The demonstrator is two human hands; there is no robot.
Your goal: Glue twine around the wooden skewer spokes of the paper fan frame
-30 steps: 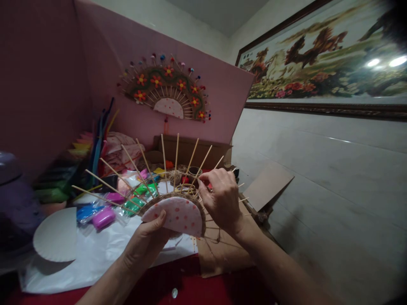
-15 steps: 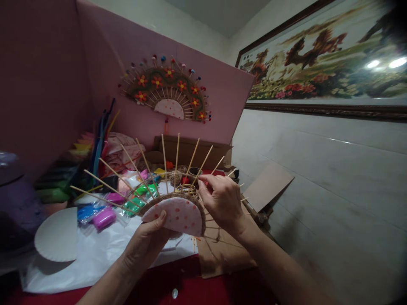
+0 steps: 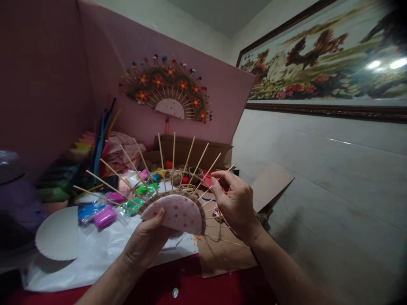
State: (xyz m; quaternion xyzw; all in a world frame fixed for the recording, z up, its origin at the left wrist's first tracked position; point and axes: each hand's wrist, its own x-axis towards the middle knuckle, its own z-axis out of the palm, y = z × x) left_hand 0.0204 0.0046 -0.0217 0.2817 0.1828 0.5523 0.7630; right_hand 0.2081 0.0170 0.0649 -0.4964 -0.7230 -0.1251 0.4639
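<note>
My left hand (image 3: 146, 240) holds up a fan-shaped piece (image 3: 174, 212): a pink dotted half-disc with brown twine woven along its curved rim. Several thin wooden sticks (image 3: 110, 185) radiate from that rim. My right hand (image 3: 235, 205) is at the fan's right side, fingers curled among the sticks; a strand of twine (image 3: 217, 228) hangs below it. Whether the fingers pinch the strand is hard to see.
A finished fan with red flowers (image 3: 167, 90) hangs on the pink board behind. On the white sheet lie a white paper plate (image 3: 55, 235), bags of coloured clay (image 3: 103, 216), and pipe cleaners (image 3: 101, 142). A cardboard box (image 3: 186, 148) and loose cardboard (image 3: 270, 184) sit by the tiled wall.
My right hand moved right and down along the rim, away from the fan's top. The fan tilted slightly, its sticks swinging a little leftward. My left hand kept its hold.
</note>
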